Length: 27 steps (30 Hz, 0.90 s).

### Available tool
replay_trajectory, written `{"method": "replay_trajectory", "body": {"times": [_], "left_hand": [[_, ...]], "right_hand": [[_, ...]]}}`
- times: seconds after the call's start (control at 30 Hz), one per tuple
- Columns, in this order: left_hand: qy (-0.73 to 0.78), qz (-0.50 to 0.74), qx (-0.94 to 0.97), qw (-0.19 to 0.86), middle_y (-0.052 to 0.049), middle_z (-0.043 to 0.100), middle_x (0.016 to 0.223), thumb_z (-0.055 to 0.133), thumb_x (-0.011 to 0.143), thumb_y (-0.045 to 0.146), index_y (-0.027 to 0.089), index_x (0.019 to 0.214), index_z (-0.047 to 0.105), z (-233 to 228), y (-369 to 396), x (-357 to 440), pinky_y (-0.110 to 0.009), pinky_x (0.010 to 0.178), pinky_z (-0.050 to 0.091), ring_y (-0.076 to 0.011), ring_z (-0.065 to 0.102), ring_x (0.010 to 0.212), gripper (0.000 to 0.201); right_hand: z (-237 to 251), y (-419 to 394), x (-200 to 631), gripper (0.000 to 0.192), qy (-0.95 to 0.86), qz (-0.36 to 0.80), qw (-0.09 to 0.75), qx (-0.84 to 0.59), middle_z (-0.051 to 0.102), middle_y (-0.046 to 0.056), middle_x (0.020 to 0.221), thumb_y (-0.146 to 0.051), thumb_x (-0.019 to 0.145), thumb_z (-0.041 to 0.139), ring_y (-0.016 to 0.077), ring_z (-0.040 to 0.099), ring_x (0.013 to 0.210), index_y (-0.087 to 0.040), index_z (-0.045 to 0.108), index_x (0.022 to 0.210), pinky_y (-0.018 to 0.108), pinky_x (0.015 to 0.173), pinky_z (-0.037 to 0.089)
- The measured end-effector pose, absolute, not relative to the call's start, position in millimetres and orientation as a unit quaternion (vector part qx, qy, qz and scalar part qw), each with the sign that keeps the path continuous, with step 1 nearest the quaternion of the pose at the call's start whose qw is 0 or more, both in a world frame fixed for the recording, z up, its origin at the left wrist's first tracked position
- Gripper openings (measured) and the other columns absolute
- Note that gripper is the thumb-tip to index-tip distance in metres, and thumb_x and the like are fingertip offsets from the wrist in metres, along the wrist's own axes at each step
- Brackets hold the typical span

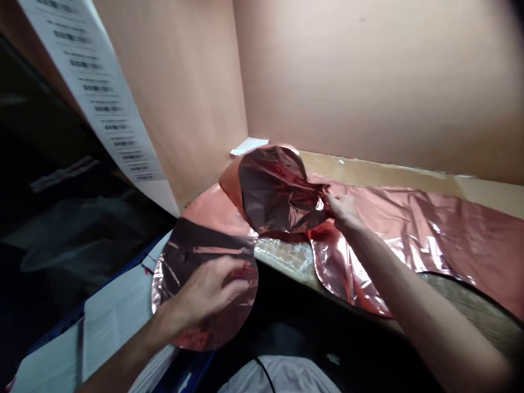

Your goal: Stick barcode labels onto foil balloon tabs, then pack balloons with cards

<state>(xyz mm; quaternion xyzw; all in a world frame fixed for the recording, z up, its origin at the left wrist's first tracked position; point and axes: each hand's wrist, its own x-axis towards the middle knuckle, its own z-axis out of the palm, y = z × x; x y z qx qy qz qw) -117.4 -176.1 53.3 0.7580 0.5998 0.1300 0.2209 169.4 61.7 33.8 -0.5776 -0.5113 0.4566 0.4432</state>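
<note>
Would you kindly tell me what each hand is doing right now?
Left hand: open, fingers spread flat on a round foil balloon piece.
Right hand: closed, pinching the crumpled foil balloon at its edge.

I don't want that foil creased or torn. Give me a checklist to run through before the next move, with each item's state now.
1. Left hand flat on round foil piece: ok.
2. Right hand pinching the raised foil flap: ok.
3. Flap free of creases: not ok, it is crumpled at the pinch.
4. Large foil sheet lying on the table: ok.
5. Round piece fully supported: not ok, it hangs past the table edge.
6. Tears in the foil: cannot tell.
</note>
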Motion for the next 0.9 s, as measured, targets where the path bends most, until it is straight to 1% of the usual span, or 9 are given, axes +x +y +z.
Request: {"method": "replay_trajectory", "body": {"times": [0.07, 0.13, 0.23, 0.33, 0.43, 0.53, 0.63, 0.77, 0.9], "left_hand": [[0.59, 0.261, 0.755, 0.113, -0.011, 0.066, 0.128, 0.052, 0.096, 0.038, 0.019, 0.13, 0.058, 79, -111, -84, -0.038, 0.101, 0.05, -0.0254, 0.062, 0.118, 0.039], [0.556, 0.302, 0.773, 0.038, -0.015, 0.054, 0.143, 0.045, 0.1, 0.041, 0.015, 0.141, 0.049, 90, -47, -35, -0.042, 0.111, 0.042, -0.028, 0.05, 0.134, 0.049], [0.57, 0.213, 0.792, 0.039, -0.019, 0.038, 0.156, 0.039, 0.099, 0.055, 0.013, 0.15, 0.037, 77, 21, 48, -0.053, 0.117, 0.031, -0.0349, 0.03, 0.147, 0.067], [0.578, 0.087, 0.808, 0.073, -0.022, 0.026, 0.161, 0.034, 0.094, 0.069, 0.009, 0.153, 0.032, 42, 41, 116, -0.061, 0.118, 0.022, -0.0406, 0.018, 0.15, 0.084], [0.534, 0.049, 0.841, 0.074, -0.024, 0.02, 0.162, 0.033, 0.09, 0.076, 0.003, 0.153, 0.028, 11, 29, 157, -0.061, 0.12, 0.015, -0.0409, 0.013, 0.151, 0.097], [0.445, 0.068, 0.89, 0.076, -0.024, 0.017, 0.162, 0.023, 0.091, 0.078, 0.002, 0.155, 0.023, -5, 15, 177, -0.061, 0.12, 0.01, -0.0384, 0.009, 0.152, 0.099], [0.413, 0.067, 0.906, 0.073, -0.024, 0.019, 0.162, 0.022, 0.092, 0.077, 0.005, 0.155, 0.025, -9, 8, 186, -0.061, 0.12, 0.007, -0.039, 0.01, 0.152, 0.096], [0.416, 0.061, 0.906, 0.05, -0.025, 0.022, 0.161, 0.026, 0.094, 0.071, 0.003, 0.154, 0.026, -7, 8, 193, -0.061, 0.119, 0.007, -0.0406, 0.013, 0.151, 0.091], [0.393, 0.069, 0.917, 0.01, -0.03, 0.028, 0.157, 0.03, 0.095, 0.064, 0.0, 0.149, 0.033, -8, 16, 199, -0.064, 0.114, 0.019, -0.045, 0.021, 0.147, 0.083]], "right_hand": [[19, 42, 204, 0.038, -0.46, 0.471, 0.447, -0.606, 0.049, 0.0, 0.044, -0.046, 0.079, 0.07, 0.012, 0.046, 0.04, -0.021, 0.051, 0.058, 0.023, 0.036, 0.038], [12, 13, 223, 0.03, -0.423, 0.489, 0.451, -0.616, 0.058, 0.003, 0.051, -0.042, 0.078, 0.07, 0.0139, 0.054, 0.043, -0.019, 0.056, 0.063, 0.025, 0.04, 0.046], [12, -39, 239, 0.028, -0.387, 0.518, 0.444, -0.62, 0.067, 0.007, 0.064, -0.043, 0.079, 0.068, 0.0158, 0.063, 0.052, -0.017, 0.06, 0.072, 0.026, 0.049, 0.054], [17, -100, 256, 0.036, -0.405, 0.509, 0.421, -0.632, 0.072, 0.009, 0.075, -0.052, 0.083, 0.065, 0.0182, 0.068, 0.059, -0.017, 0.062, 0.081, 0.026, 0.051, 0.055], [14, -170, 282, 0.034, -0.519, 0.406, 0.394, -0.641, 0.074, 0.006, 0.084, -0.054, 0.09, 0.058, 0.0186, 0.071, 0.072, -0.021, 0.068, 0.09, 0.026, 0.066, 0.058], [0, -232, 317, 0.023, -0.6, 0.231, 0.381, -0.664, 0.075, 0.001, 0.079, -0.047, 0.091, 0.058, 0.0188, 0.072, 0.069, -0.029, 0.071, 0.089, 0.025, 0.066, 0.059], [-14, -279, 358, 0.016, -0.602, 0.063, 0.375, -0.702, 0.076, 0.001, 0.086, -0.043, 0.091, 0.058, 0.0215, 0.073, 0.07, -0.033, 0.071, 0.095, 0.029, 0.067, 0.061], [-14, -333, 399, 0.022, -0.569, -0.083, 0.277, -0.77, 0.075, 0.005, 0.096, -0.036, 0.098, 0.049, 0.023, 0.073, 0.084, -0.026, 0.067, 0.105, 0.035, 0.075, 0.059], [-14, -370, 417, 0.023, -0.62, -0.114, 0.17, -0.758, 0.072, 0.009, 0.108, -0.028, 0.099, 0.049, 0.0222, 0.068, 0.102, -0.018, 0.064, 0.114, 0.037, 0.091, 0.054]]}}
